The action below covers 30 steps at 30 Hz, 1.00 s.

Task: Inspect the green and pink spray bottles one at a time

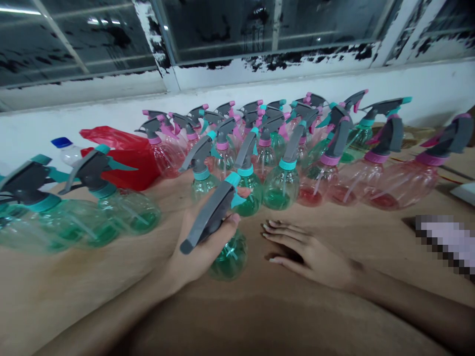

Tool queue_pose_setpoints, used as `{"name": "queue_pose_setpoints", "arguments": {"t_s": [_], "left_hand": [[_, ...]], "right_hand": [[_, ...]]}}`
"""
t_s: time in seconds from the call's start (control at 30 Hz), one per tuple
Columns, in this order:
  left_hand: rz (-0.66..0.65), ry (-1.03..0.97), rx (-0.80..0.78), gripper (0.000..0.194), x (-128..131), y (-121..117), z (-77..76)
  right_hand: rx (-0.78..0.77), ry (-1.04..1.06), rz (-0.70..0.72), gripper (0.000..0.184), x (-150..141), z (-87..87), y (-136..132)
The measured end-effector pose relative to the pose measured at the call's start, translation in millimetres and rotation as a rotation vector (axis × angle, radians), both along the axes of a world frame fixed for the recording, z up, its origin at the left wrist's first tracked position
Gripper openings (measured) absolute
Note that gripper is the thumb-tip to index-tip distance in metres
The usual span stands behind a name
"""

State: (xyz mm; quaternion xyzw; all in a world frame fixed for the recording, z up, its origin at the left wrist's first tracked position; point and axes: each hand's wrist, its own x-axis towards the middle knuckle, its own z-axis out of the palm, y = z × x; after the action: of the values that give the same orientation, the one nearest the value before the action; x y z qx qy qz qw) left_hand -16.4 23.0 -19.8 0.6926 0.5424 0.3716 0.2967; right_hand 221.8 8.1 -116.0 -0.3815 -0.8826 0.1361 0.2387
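A green spray bottle (229, 257) with a grey and teal trigger head stands upright on the wooden table, close to me. My left hand (202, 242) is wrapped round its neck, thumb and a finger showing beside the head; the other fingers are mostly hidden. To the right of it, my right hand (309, 254) rests on the tabletop, fingers stretched out, apart from the bottle and holding nothing. Just beyond my hands stand another green spray bottle (280, 183) and a pink one (317, 183).
Several more pink and green spray bottles crowd the back of the wooden table (289, 316). Green bottles (128, 210) line the left, beside a red plastic bag (137, 165) and a blue-capped bottle (69, 151). A pixelated patch (451, 242) lies at right. Behind is a windowed wall.
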Motion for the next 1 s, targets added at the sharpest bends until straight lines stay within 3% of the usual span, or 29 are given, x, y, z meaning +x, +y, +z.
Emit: {"name": "queue_pose_setpoints", "arguments": {"t_s": [1.0], "left_hand": [[-0.007, -0.012, 0.002, 0.014, 5.2, 1.6, 4.2]], "right_hand": [[0.011, -0.016, -0.001, 0.048, 0.5, -2.8, 0.8]]}}
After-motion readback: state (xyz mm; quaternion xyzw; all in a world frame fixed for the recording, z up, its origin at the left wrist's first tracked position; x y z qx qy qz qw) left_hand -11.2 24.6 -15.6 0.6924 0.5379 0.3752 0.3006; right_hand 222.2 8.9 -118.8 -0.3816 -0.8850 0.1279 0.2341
